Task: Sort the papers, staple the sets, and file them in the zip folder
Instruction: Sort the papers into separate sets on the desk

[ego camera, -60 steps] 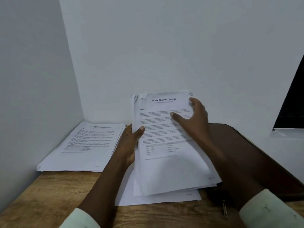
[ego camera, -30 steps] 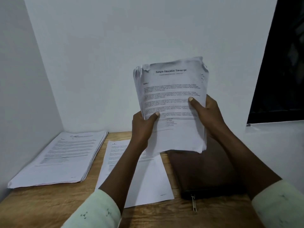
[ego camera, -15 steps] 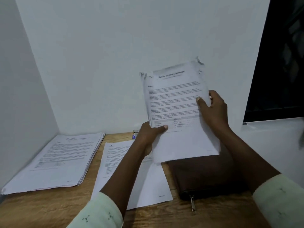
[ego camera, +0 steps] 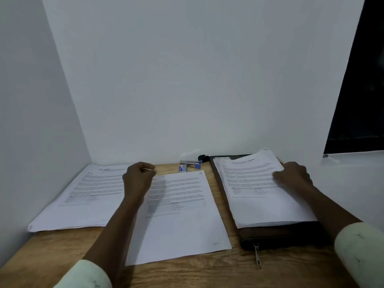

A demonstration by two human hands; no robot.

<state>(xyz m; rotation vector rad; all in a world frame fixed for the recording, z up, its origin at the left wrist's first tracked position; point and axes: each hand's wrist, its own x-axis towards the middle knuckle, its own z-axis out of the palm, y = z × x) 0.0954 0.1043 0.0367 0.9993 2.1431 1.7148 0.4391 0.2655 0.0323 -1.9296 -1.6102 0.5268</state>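
Thick stack (ego camera: 259, 194) sits at 3 o'clock, on top of the brown zip folder (ego camera: 280, 235). Right hand (ego camera: 295, 173) grips its right edge, thumb on the top sheet. Left hand (ego camera: 138, 177) is at 10 o'clock over the seam between the left stack (ego camera: 83, 196) and the middle sheets (ego camera: 180, 215). Its fingers are curled, and I can't tell if they pinch anything. Stapler (ego camera: 191, 163) and staple box (ego camera: 182, 169) are at 12 o'clock by the wall.

Handling, my read: the loose sheets are light, floppy and slippery on each other, and the stack's top corners are already dog-eared. Take it by both long edges, thumbs on top. Tap it square on the tabletop (ego camera: 187, 273) before stapling. Lifted by one edge, it will likely fan out.
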